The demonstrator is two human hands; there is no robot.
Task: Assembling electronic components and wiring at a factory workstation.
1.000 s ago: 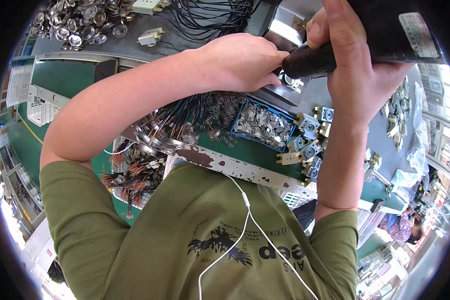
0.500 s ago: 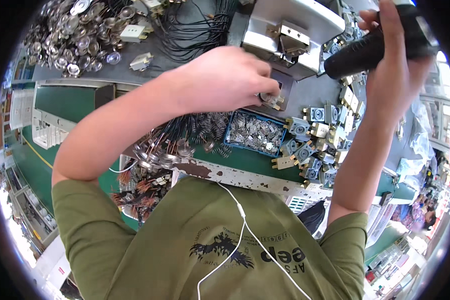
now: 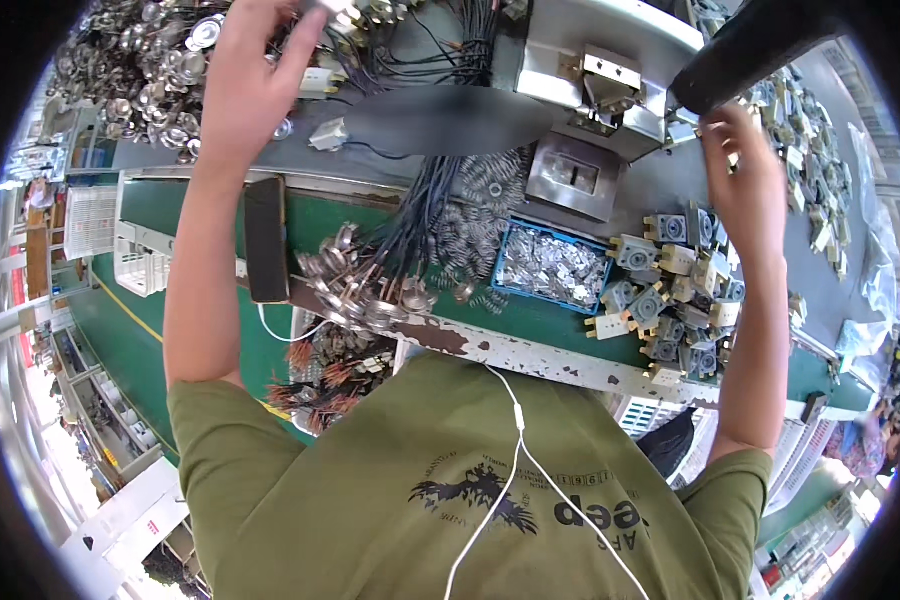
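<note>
At the top left my left hand (image 3: 245,85) is raised over the heap, thumb and fingers closed together. A bright, pale piece shows at its fingertips, too blurred to name. My right hand (image 3: 745,170) is at the right side of the metal fixture, below a thick black handle (image 3: 755,55). Its fingers are curled, with a small pale block (image 3: 681,132) close to the fingertips; a pale bit shows between the fingers. In the fixture's upper part sits a white block with metal terminals (image 3: 610,70). The square steel plate with a slot (image 3: 575,175) lies in front of it.
A blue tray of small metal clips (image 3: 552,268) stands near the front edge, with springs (image 3: 470,230) and wired metal discs (image 3: 370,290) on its left. Socket-like blocks (image 3: 675,280) lie on its right. Shiny metal cups (image 3: 160,70) are heaped at far left. A smeared dark oval (image 3: 450,120) covers mid-table.
My left hand has moved from the steel plate to the far left. My right hand has come off the black handle and dropped beside the fixture. The view has shifted slightly.
</note>
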